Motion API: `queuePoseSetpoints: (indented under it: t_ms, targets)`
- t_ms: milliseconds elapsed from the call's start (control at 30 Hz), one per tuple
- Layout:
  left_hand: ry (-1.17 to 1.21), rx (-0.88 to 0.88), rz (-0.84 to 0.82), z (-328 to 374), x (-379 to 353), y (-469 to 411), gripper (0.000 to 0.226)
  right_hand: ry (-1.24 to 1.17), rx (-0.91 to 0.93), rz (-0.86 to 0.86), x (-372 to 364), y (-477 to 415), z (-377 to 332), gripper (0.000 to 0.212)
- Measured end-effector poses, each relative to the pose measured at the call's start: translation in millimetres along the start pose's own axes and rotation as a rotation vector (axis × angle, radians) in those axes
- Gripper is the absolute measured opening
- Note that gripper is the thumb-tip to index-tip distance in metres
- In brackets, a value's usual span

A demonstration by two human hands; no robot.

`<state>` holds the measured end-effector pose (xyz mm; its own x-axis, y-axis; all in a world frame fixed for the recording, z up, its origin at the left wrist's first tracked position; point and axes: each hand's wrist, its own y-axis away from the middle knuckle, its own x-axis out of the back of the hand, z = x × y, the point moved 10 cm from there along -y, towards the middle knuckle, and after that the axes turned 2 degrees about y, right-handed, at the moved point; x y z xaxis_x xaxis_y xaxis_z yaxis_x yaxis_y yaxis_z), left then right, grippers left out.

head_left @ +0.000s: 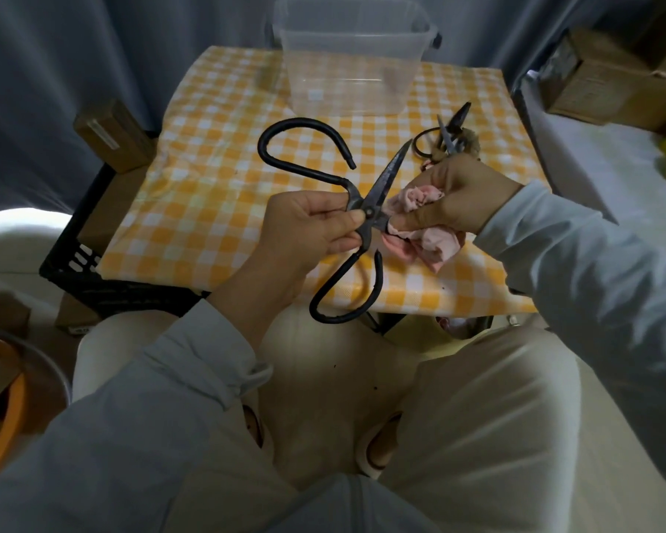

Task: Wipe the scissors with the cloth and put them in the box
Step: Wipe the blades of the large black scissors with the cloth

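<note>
Over the yellow-checked tablecloth (216, 155), the left hand (304, 228) pinches the big black iron scissors (366, 213) at the pivot; the right hand (466, 194) grips the crumpled pink cloth (420, 225) around one blade. Best to wipe outward, away from the edge, before moving to the clear plastic box (350, 63) behind.

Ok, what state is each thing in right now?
large scissors: blades spread open, held above the table by the left hand near the pivot.
pink cloth: bunched in the right hand, pressed on one blade.
left hand: pinches the large scissors.
right hand: grips the pink cloth.
clear box: upright, lid off, looks empty.
smaller scissors: lying on the table behind the right hand, outside the clear box.
</note>
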<state>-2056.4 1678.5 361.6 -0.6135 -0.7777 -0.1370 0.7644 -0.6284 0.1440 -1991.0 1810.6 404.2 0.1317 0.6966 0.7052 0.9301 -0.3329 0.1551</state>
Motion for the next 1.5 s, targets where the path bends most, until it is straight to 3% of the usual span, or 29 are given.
queuePoseSetpoints:
  t_ms: [100,567,767,900,1033,1100,1167,1333,1500]
  targets:
    - [-0.023,-0.017,0.003,2.6,-1.5,0.1,0.029,-0.051,-0.007,0.013,-3.2,-1.5,-1.3,0.008]
    - [0.007,0.055,-0.009,-10.4,-1.7,-0.8,0.032,-0.051,0.017,0.04,-3.5,3.7,-1.7,0.031]
    - [-0.082,0.052,-0.125,-6.2,-22.3,1.1,0.011,-0.123,-0.086,0.108,-3.4,1.2,12.1,0.026]
    - [-0.129,0.026,-0.084,-11.3,-24.6,-6.1,0.032,-0.2,-0.204,0.1,-7.6,-0.1,22.7,0.005]
    - [-0.276,0.032,-0.091,-12.8,-30.1,-11.1,0.094,-0.294,-0.26,0.1,-10.3,-2.5,23.3,0.014]
    - [-0.321,0.017,-0.09,-14.0,-31.8,-12.3,0.104,-0.256,-0.264,0.102,-10.4,-5.4,21.8,0.024]
    - [-0.349,0.005,-0.058,-11.8,-30.2,-11.6,0.099,-0.195,-0.248,0.106,-10.1,-6.4,17.7,0.024]
    - [-0.409,-0.008,-0.039,-9.0,-26.5,-13.0,0.057,-0.14,-0.237,0.149,-4.8,-3.7,13.4,0.026]
    - [-0.209,0.057,-0.037,-2.7,-18.5,-7.4,0.007,-0.137,-0.179,0.184,0.7,-0.8,8.6,0.017]
